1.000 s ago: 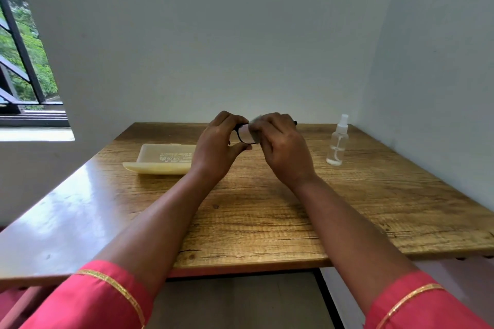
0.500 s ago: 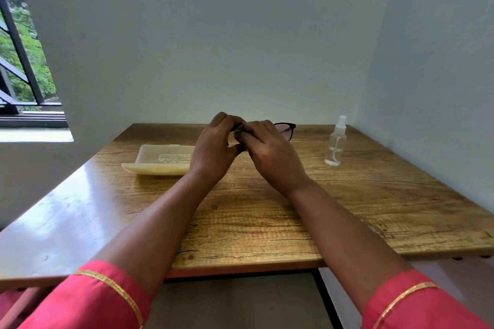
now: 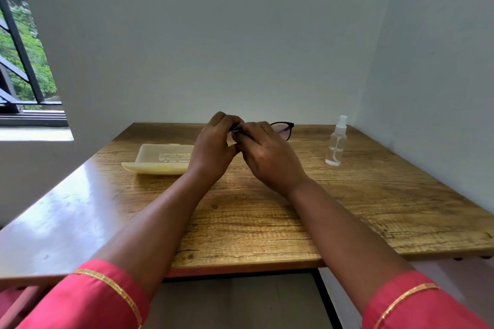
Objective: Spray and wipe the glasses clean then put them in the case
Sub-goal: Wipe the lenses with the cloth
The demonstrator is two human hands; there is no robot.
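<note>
Black-framed glasses (image 3: pixel 283 129) are held above the middle of the wooden table (image 3: pixel 267 211); only the right lens and rim show past my fingers. My left hand (image 3: pixel 213 147) grips the left part of the frame with curled fingers. My right hand (image 3: pixel 267 157) pinches the frame at its middle, and a bit of grey cloth shows between the two hands. A cream glasses case (image 3: pixel 160 159) lies to the left, partly behind my left wrist. A small clear spray bottle (image 3: pixel 336 145) stands upright to the right.
White walls close off the back and right side of the table. A barred window (image 3: pixel 24 69) with green leaves behind it is at the far left. The table's front edge runs just above my pink sleeves.
My right hand has slid left along the glasses toward my left hand, uncovering the right lens. The pale cloth seen over the lens a second ago is now mostly hidden.
</note>
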